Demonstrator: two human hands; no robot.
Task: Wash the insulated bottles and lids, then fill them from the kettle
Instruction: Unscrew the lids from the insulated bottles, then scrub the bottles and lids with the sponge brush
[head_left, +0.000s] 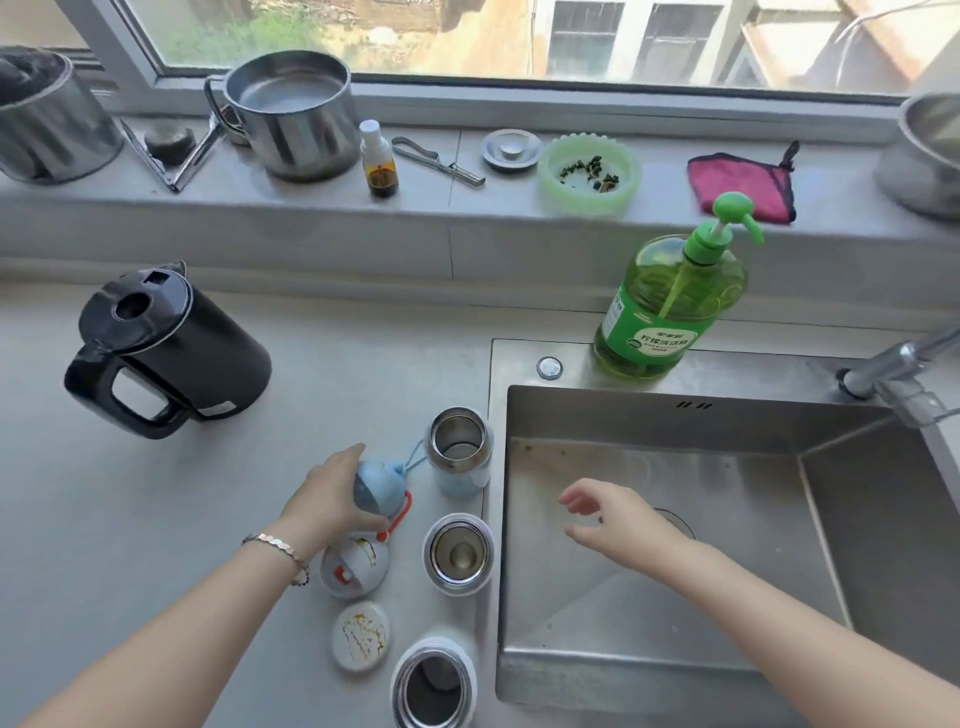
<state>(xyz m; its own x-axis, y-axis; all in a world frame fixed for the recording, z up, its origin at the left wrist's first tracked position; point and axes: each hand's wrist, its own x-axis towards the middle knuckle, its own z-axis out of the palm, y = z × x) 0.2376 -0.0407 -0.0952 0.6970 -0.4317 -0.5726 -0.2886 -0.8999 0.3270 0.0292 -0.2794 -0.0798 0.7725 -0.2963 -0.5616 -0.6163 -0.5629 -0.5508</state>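
Three open insulated bottles stand in a row on the counter along the sink's left rim: a pale blue one (460, 452) farthest, a white one (458, 554) in the middle, another (434, 685) nearest me. My left hand (328, 498) grips a blue lid (378, 488) with a blue loop. Below it lie a white lid with an orange strap (354, 567) and a flat white lid (360, 636) with brown stains. My right hand (609, 515) hovers over the sink, fingers apart, holding nothing. The black kettle (166, 349) stands at the left, lid closed.
The steel sink (727, 613) fills the right side, its tap (893, 364) at the far right corner. A green dish soap pump bottle (670, 306) stands behind it. The windowsill holds a steel pot (289, 114), a small dropper bottle (378, 161), a green strainer (589, 174) and a pink cloth (743, 183).
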